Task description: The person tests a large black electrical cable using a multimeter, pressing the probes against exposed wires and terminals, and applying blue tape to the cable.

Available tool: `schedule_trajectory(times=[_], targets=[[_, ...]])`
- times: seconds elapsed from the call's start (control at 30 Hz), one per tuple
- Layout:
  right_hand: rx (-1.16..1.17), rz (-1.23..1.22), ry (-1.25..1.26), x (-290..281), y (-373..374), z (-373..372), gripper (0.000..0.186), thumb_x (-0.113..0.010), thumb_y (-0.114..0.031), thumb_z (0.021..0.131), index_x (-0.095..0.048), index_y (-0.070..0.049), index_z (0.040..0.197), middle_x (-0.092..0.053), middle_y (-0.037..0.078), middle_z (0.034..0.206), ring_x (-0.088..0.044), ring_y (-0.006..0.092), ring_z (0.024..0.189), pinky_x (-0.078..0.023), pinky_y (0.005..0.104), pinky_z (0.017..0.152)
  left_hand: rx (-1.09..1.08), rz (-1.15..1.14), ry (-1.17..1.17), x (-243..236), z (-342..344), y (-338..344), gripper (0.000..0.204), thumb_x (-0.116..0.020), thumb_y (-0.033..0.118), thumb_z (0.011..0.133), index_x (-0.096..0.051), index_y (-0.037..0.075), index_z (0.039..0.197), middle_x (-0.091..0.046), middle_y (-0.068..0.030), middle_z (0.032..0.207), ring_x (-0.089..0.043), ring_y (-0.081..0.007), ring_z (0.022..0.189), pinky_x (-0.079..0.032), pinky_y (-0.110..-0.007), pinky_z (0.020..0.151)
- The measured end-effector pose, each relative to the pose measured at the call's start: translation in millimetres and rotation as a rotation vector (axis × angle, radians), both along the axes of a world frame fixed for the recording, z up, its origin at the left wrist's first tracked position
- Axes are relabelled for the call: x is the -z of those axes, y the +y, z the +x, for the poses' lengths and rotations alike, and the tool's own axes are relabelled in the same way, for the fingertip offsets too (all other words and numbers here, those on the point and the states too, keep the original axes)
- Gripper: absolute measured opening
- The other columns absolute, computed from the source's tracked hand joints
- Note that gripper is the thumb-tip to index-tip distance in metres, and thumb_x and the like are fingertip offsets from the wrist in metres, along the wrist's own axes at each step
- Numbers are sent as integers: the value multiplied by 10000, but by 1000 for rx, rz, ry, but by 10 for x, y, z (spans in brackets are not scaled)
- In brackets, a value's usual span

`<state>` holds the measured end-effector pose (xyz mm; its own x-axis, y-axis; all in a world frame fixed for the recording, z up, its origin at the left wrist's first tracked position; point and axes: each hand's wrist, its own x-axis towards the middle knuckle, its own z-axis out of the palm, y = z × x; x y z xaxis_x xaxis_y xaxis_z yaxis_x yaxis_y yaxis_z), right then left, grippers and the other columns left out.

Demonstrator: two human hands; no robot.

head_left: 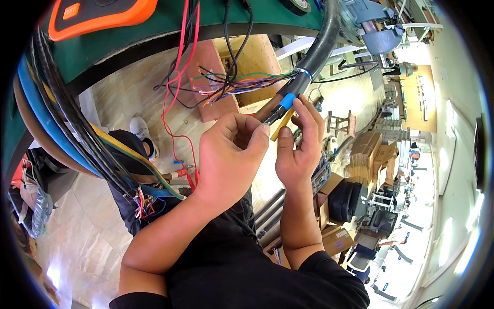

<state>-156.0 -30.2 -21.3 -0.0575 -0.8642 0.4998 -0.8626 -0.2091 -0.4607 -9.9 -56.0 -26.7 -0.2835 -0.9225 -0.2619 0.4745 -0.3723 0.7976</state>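
Observation:
A thick black cable [325, 49] comes down from the upper right with its jacket cut back. Out of its end come a blue core [288, 100], a brown core [268, 107], a yellow core [282, 125] and a fan of thin coloured wires [247, 84] spreading left. My left hand [230, 152] is closed, thumb and forefinger pinching a black, tape-like section [271, 115] below the blue core. My right hand [303, 141] curls around the cores from the right, its thumb against the yellow one and its fingertips beside the blue one. Its exact grip is partly hidden.
A green worktable [170, 23] carries an orange-edged device [98, 18] and a blue-grey vise [381, 38]. Red test leads [172, 103] hang down. Another stripped cable bundle [72, 123] lies at my left. A wooden box [206, 62] stands below; cardboard boxes [365, 149] are stacked right.

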Motion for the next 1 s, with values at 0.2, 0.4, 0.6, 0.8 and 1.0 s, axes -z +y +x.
schedule_trajectory(times=[0.2, 0.4, 0.6, 0.8, 1.0], targets=[[11, 20, -3, 5, 6, -7, 491, -586, 31, 794, -517, -5, 1279, -495, 206, 1317, -487, 350, 1198, -387, 412, 1008, -40, -30, -31, -40, -21, -3, 108, -637, 72, 892, -564, -3, 863, -573, 14, 734, -502, -17, 618, -393, -190, 533], [16, 11, -57, -13, 16, 11, 508, -580, 43, 784, -518, -16, 1285, -500, 198, 1313, -475, 356, 1214, -382, 417, 1022, -135, -364, -359, -82, -49, 3, 106, -645, 59, 861, -558, 3, 838, -588, -25, 694, -536, -55, 582, -434, -214, 530], [14, 1, -61, 1, 15, 10, 508, -577, 36, 788, -516, -18, 1289, -497, 198, 1316, -470, 360, 1219, -378, 416, 1027, -76, -343, -364, -88, -22, 1, 108, -642, 54, 864, -549, -2, 855, -561, -7, 720, -502, -55, 661, -431, -219, 582], [13, 0, -68, 5, 28, 16, 512, -577, 30, 790, -511, -14, 1295, -494, 195, 1324, -466, 356, 1224, -375, 415, 1030, -211, -618, -514, 33, -72, -1, 110, -657, 25, 831, -550, 0, 840, -573, -37, 735, -519, -91, 646, -449, -259, 593], [14, 2, -62, -2, 38, 20, 511, -574, 28, 789, -509, -11, 1295, -493, 197, 1323, -472, 360, 1217, -376, 415, 1030, -269, -920, -727, 81, -11, -49, 165, -704, 19, 803, -543, 4, 835, -607, -70, 789, -574, -127, 698, -477, -286, 645]])
